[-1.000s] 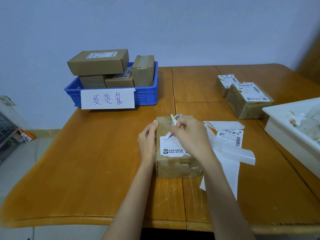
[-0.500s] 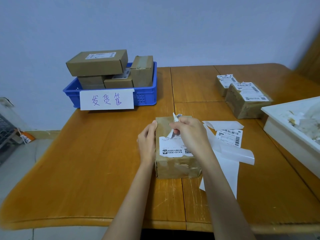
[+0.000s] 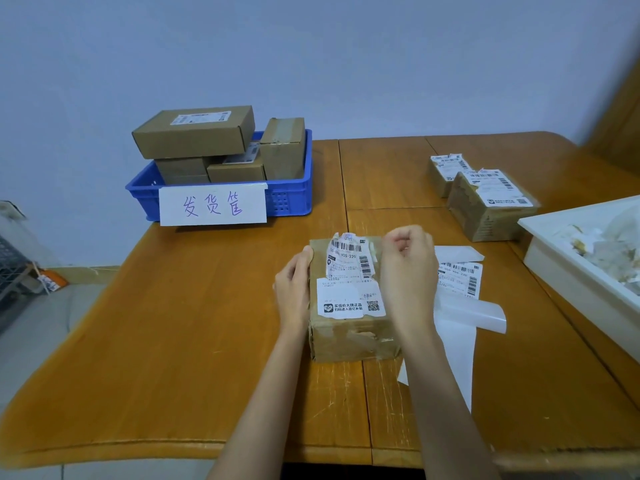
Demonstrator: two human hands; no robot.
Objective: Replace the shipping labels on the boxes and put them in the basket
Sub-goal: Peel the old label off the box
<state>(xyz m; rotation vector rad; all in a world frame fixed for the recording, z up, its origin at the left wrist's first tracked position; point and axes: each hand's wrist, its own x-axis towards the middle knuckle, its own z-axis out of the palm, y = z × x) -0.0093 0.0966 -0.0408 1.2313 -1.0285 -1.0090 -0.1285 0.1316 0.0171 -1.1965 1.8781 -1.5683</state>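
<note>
A small brown cardboard box, patched with tape, is seen standing on the orange wooden surface directly in front of the person. Its left side is held by the left hand, the thumb hooked over the top edge and the fingers laid against the wall. The right hand is raised just above the box's right edge with its fingers curled together; whether a scrap is pinched inside cannot be told.

The torn white shipping label is only partly lifted: the upper piece is curled and ragged, while the lower piece is stuck flat. Thin paper of this kind is judged likely to tear into strips, so it would best be taken at a loose corner and drawn low and slowly. The box is judged light and fairly stiff, and is best steadied by its side walls.

A fresh barcode label on glossy white backing paper lies just right of the box. Further back on the right, two more labelled cardboard boxes are waiting. At the back left stands the blue plastic basket, already stacked with boxes and fronted by a handwritten paper sign. A white tray of paper scraps sits at the right edge.
</note>
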